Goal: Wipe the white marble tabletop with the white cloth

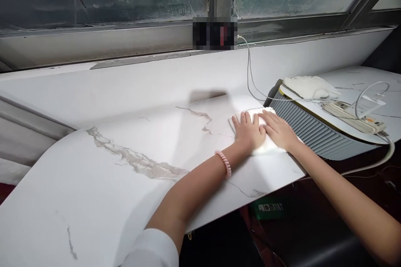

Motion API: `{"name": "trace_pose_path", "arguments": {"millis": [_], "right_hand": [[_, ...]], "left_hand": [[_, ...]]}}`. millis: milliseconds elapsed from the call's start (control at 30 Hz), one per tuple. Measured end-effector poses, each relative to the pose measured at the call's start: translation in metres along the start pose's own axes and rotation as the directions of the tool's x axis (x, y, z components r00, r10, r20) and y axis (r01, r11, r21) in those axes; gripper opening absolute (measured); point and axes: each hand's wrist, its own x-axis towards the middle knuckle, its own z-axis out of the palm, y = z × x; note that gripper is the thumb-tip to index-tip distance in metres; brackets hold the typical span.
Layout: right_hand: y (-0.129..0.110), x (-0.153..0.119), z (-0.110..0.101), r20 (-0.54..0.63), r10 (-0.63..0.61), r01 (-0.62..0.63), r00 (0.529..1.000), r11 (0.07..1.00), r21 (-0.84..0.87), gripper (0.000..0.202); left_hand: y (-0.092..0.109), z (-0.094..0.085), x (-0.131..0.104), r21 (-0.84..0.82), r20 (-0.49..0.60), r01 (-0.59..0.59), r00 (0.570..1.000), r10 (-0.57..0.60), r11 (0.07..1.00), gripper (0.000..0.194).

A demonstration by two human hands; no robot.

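Note:
A white cloth (261,147) lies flat on the marble-patterned white tabletop (150,142), close to its right end. My left hand (249,132) rests palm down on the cloth with its fingers spread. Beside it, my right hand (278,129) also presses flat on the cloth, its fingers stretched towards the left. The two hands nearly touch. Their palms and the cloth under them are hidden. A pink coiled band (224,162) circles my left wrist.
Right of the table stands a ribbed, gold-edged cabinet (319,129), carrying a folded white cloth (310,86) and a power strip (354,117) with cables. A thin white cable (249,66) runs up to a blurred dark object (214,33) by the window frame. A green box (269,208) sits below.

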Motion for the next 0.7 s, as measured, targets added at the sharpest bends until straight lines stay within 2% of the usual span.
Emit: {"name": "trace_pose_path", "arguments": {"millis": [100, 233, 400, 533, 700], "right_hand": [[-0.017, -0.038, -0.002, -0.048, -0.011, 0.009, 0.999, 1.0, -0.029, 0.051], [-0.056, -0.08, -0.003, -0.11, 0.019, -0.026, 0.994, 0.998, -0.061, 0.049], [-0.105, -0.102, -0.006, -0.097, -0.006, -0.003, 0.995, 0.996, -0.094, 0.051], [-0.118, -0.09, -0.004, -0.056, -0.028, 0.022, 0.998, 0.995, -0.097, 0.05], [-0.116, -0.046, 0.007, -0.056, -0.048, 0.045, 0.997, 0.998, -0.049, 0.048]], "left_hand": [[0.002, -0.008, -0.036, -0.014, 0.008, -0.064, 0.998, 0.064, 0.998, 0.052], [-0.009, -0.026, -0.083, -0.053, 0.087, -0.122, 0.988, 0.126, 0.991, 0.053], [-0.03, -0.05, -0.12, -0.064, 0.191, -0.091, 0.976, 0.102, 0.994, 0.056], [-0.043, -0.057, -0.123, -0.062, 0.21, -0.056, 0.975, 0.068, 0.996, 0.056], [-0.065, -0.052, -0.092, -0.066, 0.183, 0.001, 0.983, 0.011, 0.998, 0.056]]}}
